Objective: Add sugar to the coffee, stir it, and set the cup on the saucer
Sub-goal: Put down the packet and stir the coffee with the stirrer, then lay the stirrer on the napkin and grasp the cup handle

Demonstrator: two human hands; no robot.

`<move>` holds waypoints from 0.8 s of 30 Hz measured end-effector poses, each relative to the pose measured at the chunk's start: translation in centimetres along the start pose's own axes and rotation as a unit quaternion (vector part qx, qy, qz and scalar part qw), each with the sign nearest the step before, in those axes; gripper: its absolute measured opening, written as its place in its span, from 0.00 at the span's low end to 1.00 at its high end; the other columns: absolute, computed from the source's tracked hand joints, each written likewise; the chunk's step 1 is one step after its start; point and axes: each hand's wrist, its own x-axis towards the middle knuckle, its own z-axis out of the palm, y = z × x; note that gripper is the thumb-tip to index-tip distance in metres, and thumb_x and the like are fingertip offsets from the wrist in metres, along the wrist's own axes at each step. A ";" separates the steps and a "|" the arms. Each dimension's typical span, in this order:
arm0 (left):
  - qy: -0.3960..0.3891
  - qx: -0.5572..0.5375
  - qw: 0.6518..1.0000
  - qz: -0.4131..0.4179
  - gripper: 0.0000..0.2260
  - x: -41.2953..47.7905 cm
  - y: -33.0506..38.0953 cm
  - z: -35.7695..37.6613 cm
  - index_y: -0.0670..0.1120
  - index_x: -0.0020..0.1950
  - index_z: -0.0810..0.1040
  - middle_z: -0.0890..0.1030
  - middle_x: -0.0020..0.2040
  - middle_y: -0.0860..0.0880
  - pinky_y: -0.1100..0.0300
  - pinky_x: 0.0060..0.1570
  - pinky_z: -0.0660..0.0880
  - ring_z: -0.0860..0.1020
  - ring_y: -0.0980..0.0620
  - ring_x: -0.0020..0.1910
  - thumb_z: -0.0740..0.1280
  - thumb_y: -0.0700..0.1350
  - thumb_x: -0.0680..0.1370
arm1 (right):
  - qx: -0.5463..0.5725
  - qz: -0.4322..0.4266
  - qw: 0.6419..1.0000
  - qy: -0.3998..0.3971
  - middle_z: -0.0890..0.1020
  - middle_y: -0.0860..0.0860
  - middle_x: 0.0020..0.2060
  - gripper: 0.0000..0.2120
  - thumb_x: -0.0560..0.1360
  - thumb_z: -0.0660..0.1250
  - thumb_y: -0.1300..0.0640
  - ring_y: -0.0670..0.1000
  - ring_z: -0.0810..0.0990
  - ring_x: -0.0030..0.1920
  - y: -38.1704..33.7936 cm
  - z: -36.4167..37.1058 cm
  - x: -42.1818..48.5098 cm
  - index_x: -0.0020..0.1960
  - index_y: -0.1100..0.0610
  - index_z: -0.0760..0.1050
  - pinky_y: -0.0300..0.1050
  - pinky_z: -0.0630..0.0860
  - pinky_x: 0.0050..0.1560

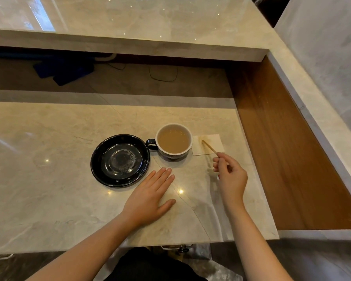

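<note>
A dark cup (173,141) with a white inside holds light brown coffee and stands on the marble counter, its handle pointing left. Just left of it lies a black saucer (120,161) with nothing on it. My right hand (230,176) pinches the near end of a thin wooden stir stick (209,147); the stick's far end rests over a white napkin (208,145) to the right of the cup. My left hand (150,199) lies flat, palm down, on the counter in front of the saucer and cup, holding nothing.
The marble counter (49,179) ends at a wooden side panel (282,149) on the right. A raised marble ledge (130,43) runs along the back, with cables and a blue cloth (63,69) in the recess below it.
</note>
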 end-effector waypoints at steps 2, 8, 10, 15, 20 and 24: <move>0.001 0.001 1.000 0.002 0.31 0.0 0.0 -0.1 0.48 0.76 0.54 0.51 0.76 0.50 0.52 0.74 0.44 0.46 0.53 0.75 0.51 0.63 0.78 | 0.002 0.002 1.000 0.014 0.82 0.48 0.40 0.09 0.76 0.62 0.63 0.38 0.80 0.39 0.7 0.7 -0.4 0.52 0.56 0.79 0.29 0.77 0.41; -0.003 0.011 1.000 0.001 0.31 0.0 -0.1 0.0 0.50 0.76 0.51 0.48 0.76 0.52 0.58 0.73 0.40 0.42 0.55 0.75 0.48 0.64 0.77 | -0.163 0.013 0.986 -0.018 0.78 0.50 0.35 0.07 0.76 0.61 0.63 0.46 0.77 0.35 2.3 1.8 -0.7 0.53 0.58 0.72 0.37 0.75 0.35; -0.003 0.012 1.000 0.002 0.31 -0.1 0.0 0.0 0.49 0.76 0.51 0.48 0.76 0.51 0.57 0.73 0.40 0.43 0.55 0.75 0.48 0.64 0.77 | -0.228 0.008 0.973 -0.041 0.79 0.55 0.35 0.08 0.76 0.59 0.62 0.53 0.78 0.37 2.5 1.9 -0.5 0.55 0.59 0.69 0.48 0.76 0.39; 0.000 0.007 1.000 0.003 0.31 -0.1 0.0 -0.1 0.49 0.76 0.52 0.49 0.76 0.51 0.58 0.73 0.41 0.44 0.55 0.75 0.49 0.63 0.78 | -0.366 -0.038 0.928 -0.064 0.79 0.55 0.37 0.05 0.77 0.58 0.59 0.54 0.78 0.37 2.6 2.0 -0.1 0.50 0.60 0.70 0.49 0.76 0.37; 0.000 0.004 1.000 0.004 0.31 0.0 0.0 -0.1 0.48 0.76 0.54 0.51 0.76 0.50 0.55 0.74 0.44 0.46 0.54 0.75 0.50 0.63 0.78 | -0.474 -0.078 0.873 -0.086 0.81 0.58 0.38 0.08 0.77 0.56 0.59 0.58 0.78 0.37 2.5 2.4 0.2 0.45 0.63 0.71 0.50 0.75 0.36; -0.009 0.014 1.000 0.000 0.31 0.0 0.0 0.0 0.49 0.76 0.50 0.48 0.76 0.51 0.55 0.73 0.40 0.42 0.55 0.75 0.47 0.64 0.78 | -0.463 -0.069 0.880 -0.087 0.81 0.58 0.38 0.11 0.78 0.56 0.57 0.58 0.78 0.37 2.2 2.4 0.3 0.45 0.63 0.72 0.51 0.76 0.36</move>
